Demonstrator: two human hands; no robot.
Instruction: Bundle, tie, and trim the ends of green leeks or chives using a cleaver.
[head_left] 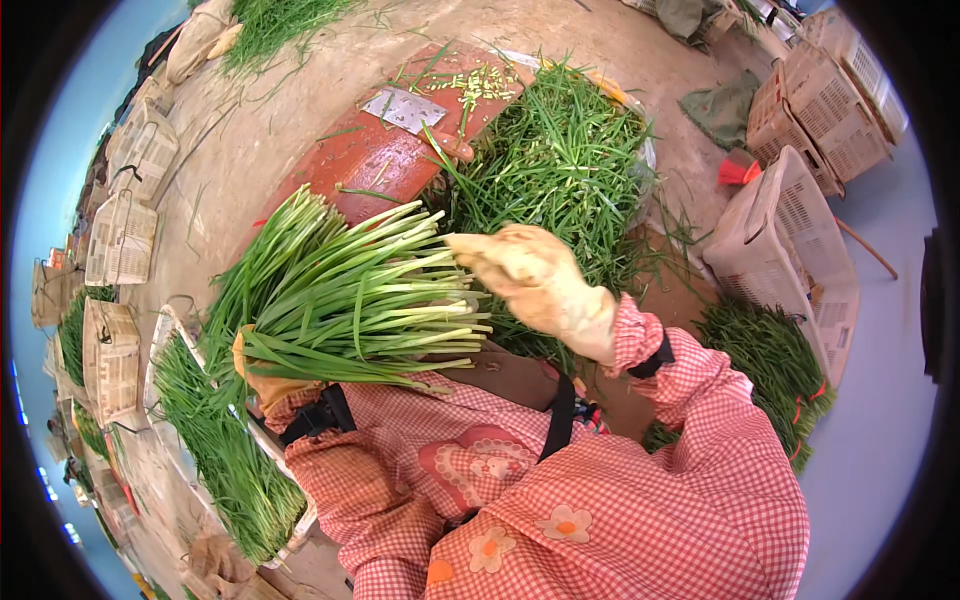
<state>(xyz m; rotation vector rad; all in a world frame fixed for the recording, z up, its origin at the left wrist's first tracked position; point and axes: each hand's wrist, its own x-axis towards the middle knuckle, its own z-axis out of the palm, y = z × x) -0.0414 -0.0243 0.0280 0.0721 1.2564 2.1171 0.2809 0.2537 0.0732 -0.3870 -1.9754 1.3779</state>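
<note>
A thick bunch of Chinese chives lies across my front, with pale cut ends to the right and green leaves to the left. My left hand, in a yellowish glove, is closed round its leafy side; the leaves hide most of the fingers. At the pale ends is my right hand, also gloved and slightly blurred. Its fingers are pressed together, and I cannot make out what is between them. Beyond the bunch, a cleaver with a wooden handle rests on a red board, beside chopped pale stem bits.
Loose green leaves are heaped right of the board. A long crate of chives stands at my left, and more bundles lie at my right near a tilted plastic crate. Stacked crates stand farther right.
</note>
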